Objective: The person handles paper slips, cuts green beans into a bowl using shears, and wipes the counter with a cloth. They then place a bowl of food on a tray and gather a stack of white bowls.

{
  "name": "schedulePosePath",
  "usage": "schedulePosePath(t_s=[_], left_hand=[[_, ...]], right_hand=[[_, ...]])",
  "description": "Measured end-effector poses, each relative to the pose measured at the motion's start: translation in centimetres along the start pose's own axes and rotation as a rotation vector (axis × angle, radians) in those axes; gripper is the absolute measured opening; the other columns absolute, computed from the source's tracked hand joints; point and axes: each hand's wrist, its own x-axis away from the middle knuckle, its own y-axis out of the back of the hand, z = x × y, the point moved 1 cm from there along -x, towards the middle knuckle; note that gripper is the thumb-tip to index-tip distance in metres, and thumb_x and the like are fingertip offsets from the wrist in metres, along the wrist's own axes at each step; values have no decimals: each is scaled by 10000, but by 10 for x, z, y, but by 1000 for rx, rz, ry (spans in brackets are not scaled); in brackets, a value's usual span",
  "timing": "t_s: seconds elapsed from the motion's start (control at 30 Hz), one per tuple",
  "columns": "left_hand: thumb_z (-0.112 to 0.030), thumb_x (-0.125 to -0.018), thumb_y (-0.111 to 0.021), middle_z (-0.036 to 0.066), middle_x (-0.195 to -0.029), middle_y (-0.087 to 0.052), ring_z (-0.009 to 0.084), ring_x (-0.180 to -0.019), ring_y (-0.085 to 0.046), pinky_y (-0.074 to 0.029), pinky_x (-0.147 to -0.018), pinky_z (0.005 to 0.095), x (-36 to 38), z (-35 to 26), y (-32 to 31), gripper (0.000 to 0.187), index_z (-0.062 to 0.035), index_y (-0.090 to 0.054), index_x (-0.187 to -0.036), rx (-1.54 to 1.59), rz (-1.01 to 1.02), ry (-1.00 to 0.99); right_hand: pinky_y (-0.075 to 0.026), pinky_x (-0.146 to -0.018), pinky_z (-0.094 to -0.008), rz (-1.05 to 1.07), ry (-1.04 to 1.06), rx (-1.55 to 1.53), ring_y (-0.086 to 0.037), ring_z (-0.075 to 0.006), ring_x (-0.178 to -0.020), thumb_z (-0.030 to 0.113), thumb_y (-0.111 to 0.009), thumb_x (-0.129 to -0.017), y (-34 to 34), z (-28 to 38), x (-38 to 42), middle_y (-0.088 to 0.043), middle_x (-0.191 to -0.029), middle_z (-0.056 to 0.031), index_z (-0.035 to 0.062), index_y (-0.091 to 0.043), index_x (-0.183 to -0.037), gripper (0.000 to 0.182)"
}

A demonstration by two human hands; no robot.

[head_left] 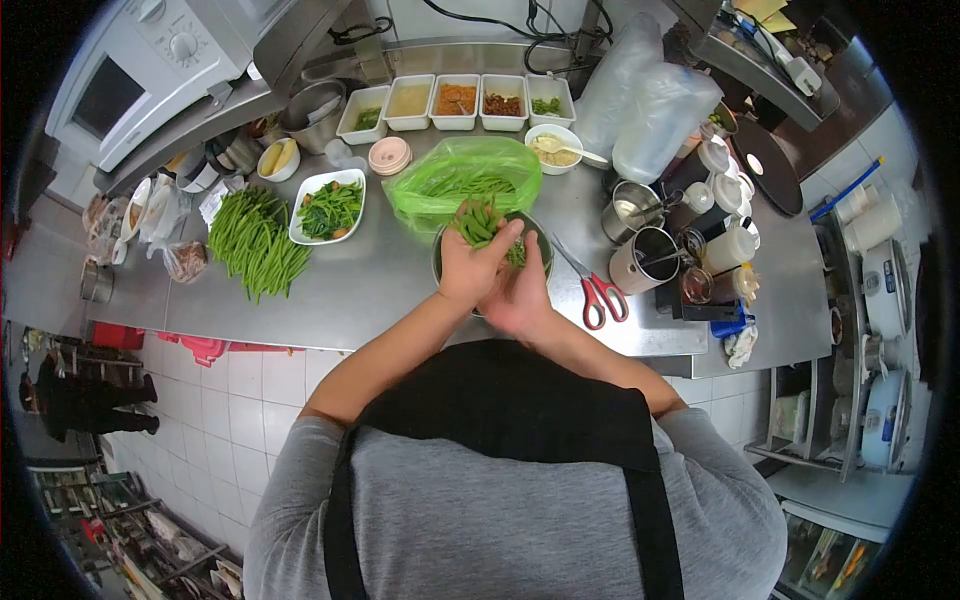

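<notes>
Above a metal bowl, my left hand is closed around a bunch of green beans, whose ends stick up past the fingers. My right hand is pressed against it from the right, its fingers closed around the same bunch. More green pieces show inside the bowl, partly hidden by my hands. Just behind the bowl lies an opened green plastic bag with more beans inside. Red-handled scissors rest on the steel counter to the right of the bowl.
Long green beans lie piled at the left, beside a white dish of leafy greens. White tubs of ingredients line the back. Bottles and a metal container crowd the right. A person is at far left.
</notes>
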Motion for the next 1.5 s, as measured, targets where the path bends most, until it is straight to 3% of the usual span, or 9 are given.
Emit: schedulePosePath(t_s=[0.27,0.43,0.57,0.6,0.7,0.73,0.93,1.0,1.5], left_hand=[[-113,-623,-768,114,-1168,-357,310,-1150,-358,-310,-961,400,14,1,20,204,-79,-595,-727,-378,255,-669],[-254,-605,-792,133,-1302,-300,350,-1301,-170,-175,-1047,435,38,-17,34,519,-154,-558,-1057,-809,249,-706],[-271,-636,-774,137,-1371,-264,279,-1348,-109,-158,-1061,425,34,-22,77,929,-193,-227,-1383,-48,527,31],[-164,-659,-740,128,-1319,-329,214,-1305,-236,-196,-1050,389,25,-23,87,1017,-171,-63,-1418,581,382,445],[-195,-623,-755,118,-1375,-291,179,-1231,-344,-277,-1006,326,20,-27,80,1057,-171,-63,-1421,248,522,566],[-55,-712,-645,108,-1263,-407,176,-1062,-484,-403,-877,330,21,-23,71,931,-144,-49,-1421,87,629,503],[-11,-788,-576,75,-863,-567,190,-684,-594,-491,-656,306,20,-10,59,478,-40,-400,-1231,-43,398,707],[-52,-803,-586,69,-818,-568,194,-684,-598,-491,-646,308,18,-16,64,361,-36,-450,-1138,50,417,695],[-152,-865,-558,17,-701,-492,111,-567,-477,-396,-484,233,29,-22,64,176,-40,-505,-990,5,299,652]], right_hand=[[-373,-947,-411,252,-39,50,-491,-265,-1070,501,-490,-847,-3,17,-9,-529,-1141,-120,89,-498,-1137,504],[-489,-639,-302,71,7,104,-565,-171,-706,191,-619,-831,11,27,-24,-577,-802,-65,80,-523,-896,160],[-451,-513,-266,18,170,317,-504,-126,-546,103,-639,-807,-1,28,-17,-529,-677,-31,80,-508,-857,142],[-444,-508,-261,-11,201,414,-501,-122,-541,93,-642,-803,-9,20,-10,-526,-668,-30,77,-506,-857,147],[-424,-492,-253,36,270,635,-492,-111,-533,73,-645,-793,-17,-2,-8,-511,-632,-27,68,-492,-841,160],[-429,-502,-260,58,313,713,-496,-116,-542,75,-637,-800,-20,-4,-9,-510,-637,-32,68,-484,-836,157],[-449,-695,-258,65,543,1369,-549,-122,-792,195,-544,-877,-17,25,-24,-585,-866,-56,21,-538,-996,211],[-431,-765,-262,113,636,1229,-517,-112,-928,260,-472,-909,-21,48,-24,-579,-990,-49,29,-562,-1070,295],[-474,-632,-213,140,482,1352,-566,-80,-688,47,-663,-765,-1,44,0,-607,-821,-39,2,-586,-927,185]])
